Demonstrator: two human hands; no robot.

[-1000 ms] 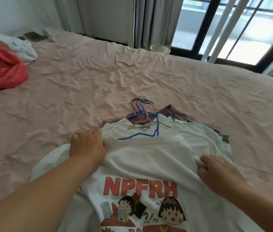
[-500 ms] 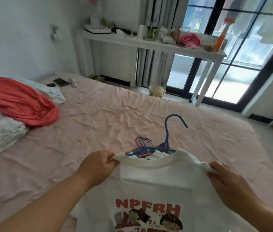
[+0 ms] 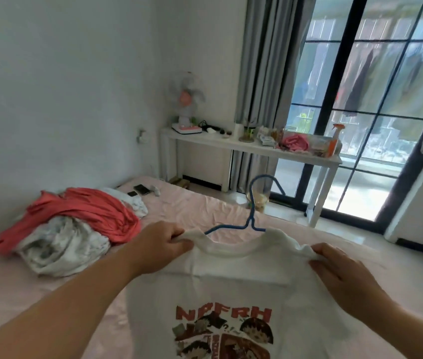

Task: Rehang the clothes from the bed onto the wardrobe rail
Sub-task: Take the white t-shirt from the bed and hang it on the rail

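— Where is the shirt (image 3: 233, 288) right now?

— Off the bed (image 3: 179, 203), held up in the air in front of the person, print side facing the camera. It is on a blue hanger (image 3: 250, 211) whose hook rises above the collar, on the far side of the shirt from the person.

— And the hands?

— The left hand (image 3: 162, 242) has fingers and thumb curled onto the left shoulder seam, pinching the cloth. The right hand (image 3: 340, 265) grips the right shoulder edge the same way, fingers bunched over the fabric. Both are clamped on the shirt, not on the hanger itself.

— So what does the next move hinge on?

— The hanger's bar runs left to right between the two grips, level with them, and the hook stands midway, just above and beyond. Neither hand is clearly nearer; the left may be slightly closer. I'd judge one hand must let go of a shoulder and take the hook's neck before carrying it to the rail, which isn't in view.

— Any risk?

— The shirt could slide off one end if a shoulder is released carelessly.
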